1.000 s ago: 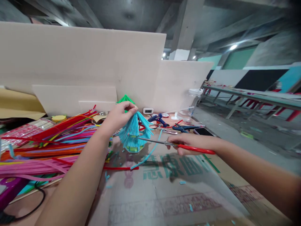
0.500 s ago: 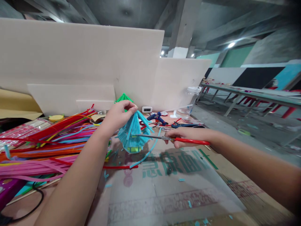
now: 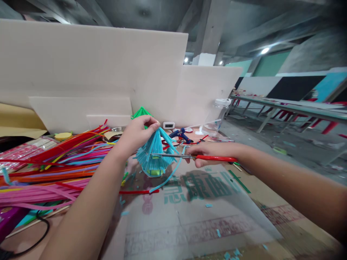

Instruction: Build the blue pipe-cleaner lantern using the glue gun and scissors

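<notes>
My left hand [image 3: 142, 130] pinches the peak of a light blue pipe-cleaner pavilion model [image 3: 154, 155], whose ribbed cone roof spreads over a lower part with a bit of yellow-green. In my right hand [image 3: 202, 151] is a pair of scissors [image 3: 217, 158] with red handles. Their blades lie level across the front of the blue roof, pointing left; whether they touch it I cannot tell. A loose light blue pipe cleaner [image 3: 170, 176] curves down from the model's right side to the table. Behind my left hand stands a green cone-roofed piece [image 3: 141, 112], partly hidden.
Bundles of coloured pipe cleaners [image 3: 48, 195] cover the left side. A blue glue gun [image 3: 182, 135], a small white digital display [image 3: 168, 125] and a clear jar [image 3: 217, 117] stand at the back before white boards [image 3: 94, 65]. Blue clippings [image 3: 218, 233] dot the translucent sheet [image 3: 195, 224].
My right hand and the scissors have shifted slightly left, so the blades reach further across the blue roof. My left hand keeps its hold on the peak.
</notes>
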A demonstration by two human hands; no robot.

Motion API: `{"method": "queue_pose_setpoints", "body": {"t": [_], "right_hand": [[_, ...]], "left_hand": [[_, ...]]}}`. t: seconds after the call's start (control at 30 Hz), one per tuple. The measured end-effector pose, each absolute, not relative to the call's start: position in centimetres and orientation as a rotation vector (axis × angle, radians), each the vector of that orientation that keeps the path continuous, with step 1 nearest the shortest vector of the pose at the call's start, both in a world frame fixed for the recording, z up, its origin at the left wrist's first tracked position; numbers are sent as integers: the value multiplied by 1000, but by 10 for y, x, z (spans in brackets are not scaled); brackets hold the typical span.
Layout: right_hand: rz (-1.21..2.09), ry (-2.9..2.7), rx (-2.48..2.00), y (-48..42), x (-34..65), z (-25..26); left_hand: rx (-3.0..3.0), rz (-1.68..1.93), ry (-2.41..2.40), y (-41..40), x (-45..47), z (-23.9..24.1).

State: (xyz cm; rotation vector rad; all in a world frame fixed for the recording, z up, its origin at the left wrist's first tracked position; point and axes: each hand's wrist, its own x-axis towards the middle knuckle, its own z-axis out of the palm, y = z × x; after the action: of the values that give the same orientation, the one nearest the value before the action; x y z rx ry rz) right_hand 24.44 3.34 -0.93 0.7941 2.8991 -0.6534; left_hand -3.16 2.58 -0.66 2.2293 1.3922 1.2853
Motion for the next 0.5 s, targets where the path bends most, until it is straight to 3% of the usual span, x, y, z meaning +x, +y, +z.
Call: {"method": "queue_pose_setpoints", "body": {"t": [0.5], "right_hand": [[-791, 2902, 858, 35, 234, -18]], "left_hand": [[2212, 1277, 1403, 28, -34, -8]]}}
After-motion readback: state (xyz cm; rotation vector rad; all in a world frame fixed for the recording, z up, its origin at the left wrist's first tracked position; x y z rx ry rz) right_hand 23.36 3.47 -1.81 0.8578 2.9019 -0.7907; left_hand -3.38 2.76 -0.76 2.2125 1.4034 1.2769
